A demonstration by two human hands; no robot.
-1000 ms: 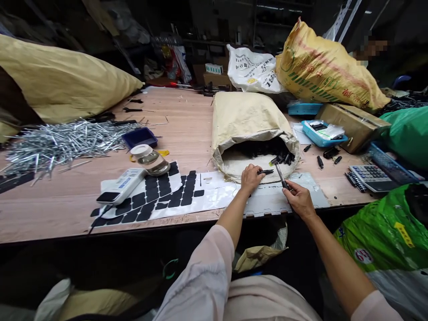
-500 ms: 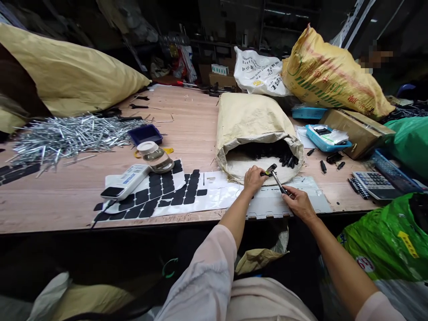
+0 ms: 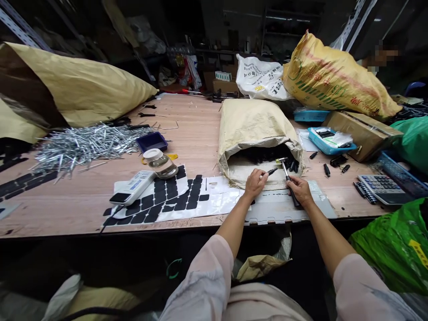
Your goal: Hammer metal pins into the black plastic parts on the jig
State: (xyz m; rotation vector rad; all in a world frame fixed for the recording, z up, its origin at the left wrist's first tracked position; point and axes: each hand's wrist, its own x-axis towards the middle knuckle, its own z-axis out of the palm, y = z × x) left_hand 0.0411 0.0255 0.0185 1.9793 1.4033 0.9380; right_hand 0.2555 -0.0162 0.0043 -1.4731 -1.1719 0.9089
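Note:
My right hand [image 3: 300,189] is closed round the black grip of a small hammer [image 3: 286,174]. The hammer's head, with a yellowish end, is up in front of the mouth of a beige woven sack [image 3: 251,117]. Pinched in my left hand [image 3: 257,182] is a small black handle-shaped piece [image 3: 272,171], its tip pointing right towards the hammer and apart from it. The sack lies on its side with many dark pieces inside. Below both hands a grey sheet [image 3: 269,214] covers the table's front edge.
Left of the hands are a clear jar [image 3: 163,166], a white device [image 3: 133,187], a dark blue tray [image 3: 152,141] and a heap of metal rods [image 3: 90,145]. To the right are black pieces [image 3: 327,170], a calculator [image 3: 381,187] and a blue basket [image 3: 331,141]. Full sacks stand behind.
Half a second ago the hammer head was at the black piece in my left hand; now it is raised away towards the sack's mouth. The whole view has shifted slightly.

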